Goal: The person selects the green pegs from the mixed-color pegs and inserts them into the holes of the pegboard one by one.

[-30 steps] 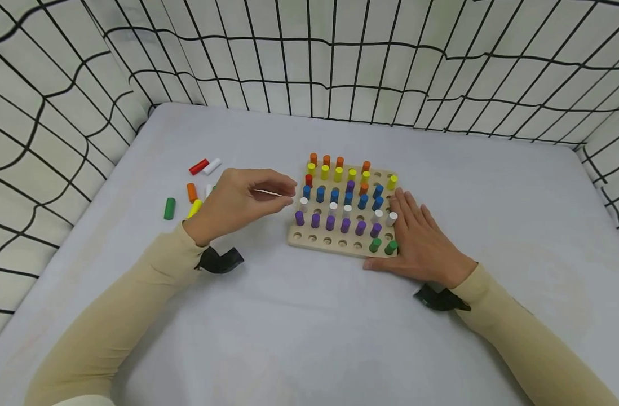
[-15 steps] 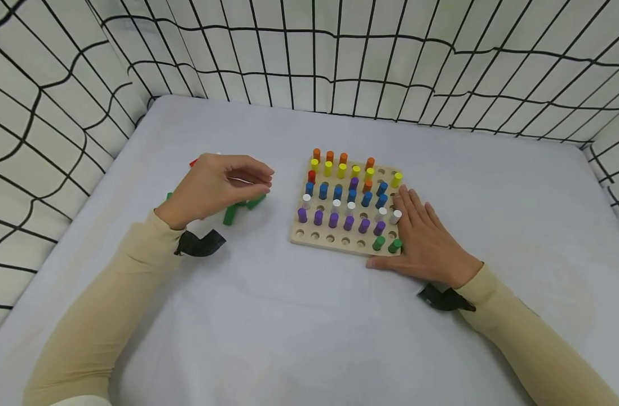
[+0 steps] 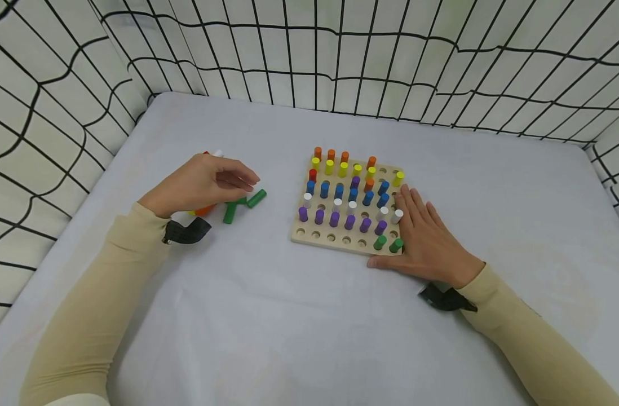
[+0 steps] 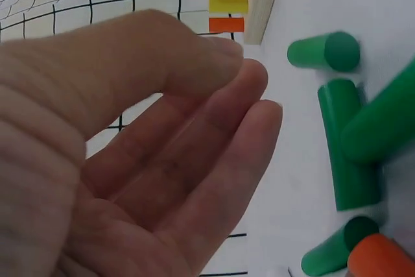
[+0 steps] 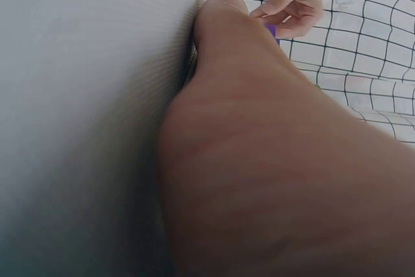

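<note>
My left hand [image 3: 208,183] hovers over a loose group of pegs left of the board, thumb and fingertips close together with nothing between them in the left wrist view. Two green pegs [image 3: 256,198] [image 3: 230,213] show beside its fingertips, and an orange peg [image 3: 204,211] peeks out under the palm. My right hand [image 3: 431,242] lies flat along the right edge of a wooden pegboard [image 3: 323,241], thumb at its near corner. Rows of orange, yellow, blue, white and purple pegs [image 3: 334,219] stand in it; two green pegs [image 3: 380,242] occupy the front row's right end, several holes there bare.
A white peg [image 3: 218,153] and a red peg [image 3: 206,153] lie behind the left hand, partly covered. Black wire mesh [image 3: 314,73] rises along the back and sides of the white table surface [image 3: 289,327].
My left hand has drawn back from the board's left edge, leftward to the loose pegs, and its fingers have lowered. The right hand has stayed at the board, while the head view has shifted slightly.
</note>
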Motion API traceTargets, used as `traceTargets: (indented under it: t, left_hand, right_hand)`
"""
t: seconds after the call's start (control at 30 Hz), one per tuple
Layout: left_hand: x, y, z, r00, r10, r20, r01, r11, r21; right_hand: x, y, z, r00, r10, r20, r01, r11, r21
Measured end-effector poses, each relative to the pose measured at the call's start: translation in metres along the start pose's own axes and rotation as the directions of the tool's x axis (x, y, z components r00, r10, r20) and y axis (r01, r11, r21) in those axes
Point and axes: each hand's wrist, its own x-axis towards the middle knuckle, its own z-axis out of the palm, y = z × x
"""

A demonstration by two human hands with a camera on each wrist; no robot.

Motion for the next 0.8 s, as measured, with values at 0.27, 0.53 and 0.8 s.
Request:
traceTargets:
  t: [0.27, 0.53, 0.8]
  left_hand:
    - [-0.002, -0.007, -0.004, 0.998, -0.054, 0.045, 0.049, 0.992, 0.114]
    - [-0.001, -0.013, -0.005, 0.985, -0.095, 0.141, 0.083, 0.992, 0.092]
    - [0.002, -0.019, -0.003, 0.989, -0.065, 0.136, 0.050, 0.992, 0.113]
  right_hand:
    - [0.000, 0.000, 0.000, 1.000, 0.001, -0.002, -0.001, 1.000, -0.003]
    - [0.000, 0.001, 0.001, 1.000, 0.002, -0.005, -0.002, 1.000, -0.001]
    - [0.000, 0.000, 0.000, 1.000, 0.000, -0.007, 0.000, 1.000, 0.001]
